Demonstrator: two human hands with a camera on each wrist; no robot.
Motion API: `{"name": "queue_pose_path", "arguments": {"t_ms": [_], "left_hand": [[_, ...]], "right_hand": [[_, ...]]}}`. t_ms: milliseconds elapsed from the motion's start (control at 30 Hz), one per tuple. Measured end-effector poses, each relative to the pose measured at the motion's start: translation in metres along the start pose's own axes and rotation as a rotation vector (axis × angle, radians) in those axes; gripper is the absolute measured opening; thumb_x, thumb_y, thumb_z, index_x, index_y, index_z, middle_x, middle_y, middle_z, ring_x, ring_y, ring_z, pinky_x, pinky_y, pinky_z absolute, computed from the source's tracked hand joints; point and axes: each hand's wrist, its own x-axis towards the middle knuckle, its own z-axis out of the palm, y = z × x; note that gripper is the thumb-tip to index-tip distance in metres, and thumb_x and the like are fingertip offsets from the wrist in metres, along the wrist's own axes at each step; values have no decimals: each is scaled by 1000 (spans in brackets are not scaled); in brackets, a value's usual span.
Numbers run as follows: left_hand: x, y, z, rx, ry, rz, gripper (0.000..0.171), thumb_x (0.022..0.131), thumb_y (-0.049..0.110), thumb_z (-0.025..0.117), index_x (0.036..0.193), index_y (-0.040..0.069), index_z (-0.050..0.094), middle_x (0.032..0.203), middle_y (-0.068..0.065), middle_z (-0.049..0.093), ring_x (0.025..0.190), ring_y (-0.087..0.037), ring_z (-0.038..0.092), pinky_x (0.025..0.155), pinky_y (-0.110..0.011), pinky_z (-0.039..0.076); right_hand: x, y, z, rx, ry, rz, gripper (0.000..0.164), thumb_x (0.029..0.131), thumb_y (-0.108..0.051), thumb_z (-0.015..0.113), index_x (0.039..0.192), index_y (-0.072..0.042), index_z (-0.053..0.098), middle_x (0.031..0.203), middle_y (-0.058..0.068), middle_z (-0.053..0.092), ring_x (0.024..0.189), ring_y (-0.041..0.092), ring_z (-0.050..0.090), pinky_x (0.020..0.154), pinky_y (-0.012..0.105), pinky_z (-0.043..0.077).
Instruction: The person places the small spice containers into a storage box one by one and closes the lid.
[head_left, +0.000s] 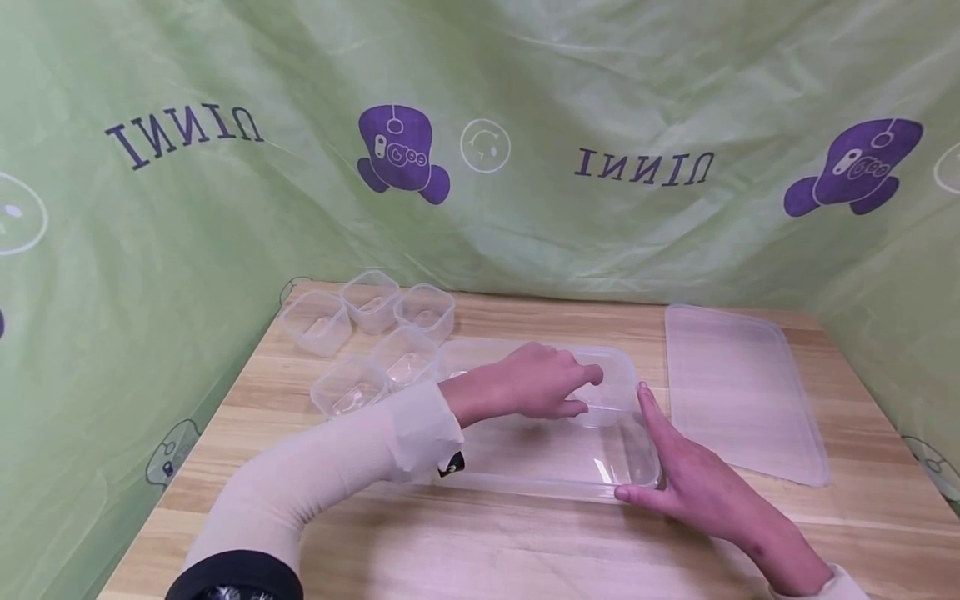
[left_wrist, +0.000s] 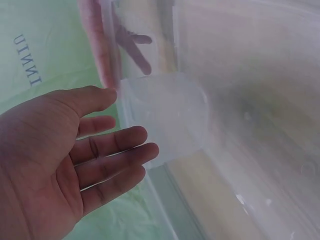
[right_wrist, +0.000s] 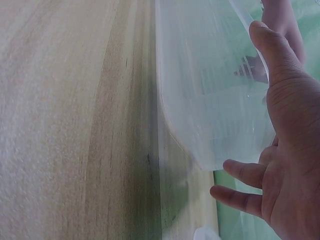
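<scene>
A large clear plastic storage box (head_left: 540,486) stands uncovered at the middle of the table. Inside its back right corner sits a small clear plastic container (head_left: 613,392), also visible in the left wrist view as a frosted square cup (left_wrist: 167,120). My left hand (head_left: 542,383) hovers over the box beside that small container, fingers spread and loosely bent, holding nothing. At the box's right end my right hand (head_left: 693,479) rests, fingers extended along the end wall and thumb at the front corner. In the right wrist view that thumb lies at the rim.
Several more small clear containers (head_left: 317,325) stand at the table's back left, the nearest ones close to the box's left end. A flat translucent lid (head_left: 742,392) lies on the wooden table (head_left: 480,550) to the right. Green printed cloth (head_left: 525,233) hangs around the table.
</scene>
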Motion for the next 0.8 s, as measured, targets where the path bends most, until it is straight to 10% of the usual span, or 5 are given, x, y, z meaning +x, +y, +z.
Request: {"name": "queue_pose_path", "arguments": {"t_ms": [333,800], "left_hand": [[-25,-16,-3,-91,127,15,29,100,35,66,123,19,71,71,13,58,68,-2,56,58,-28,48],[-66,-32,-9,-158,230,-31,23,102,33,65,117,17,72,98,3,71,87,-10,63,71,-31,53]], "right_hand": [[0,-1,-1,5,-2,4,124,84,-64,76,166,-15,-4,159,28,33,129,45,54,97,60,49],[-1,-1,0,9,8,6,125,84,-62,78,166,-16,-4,158,29,34,127,48,54,98,62,48]]}}
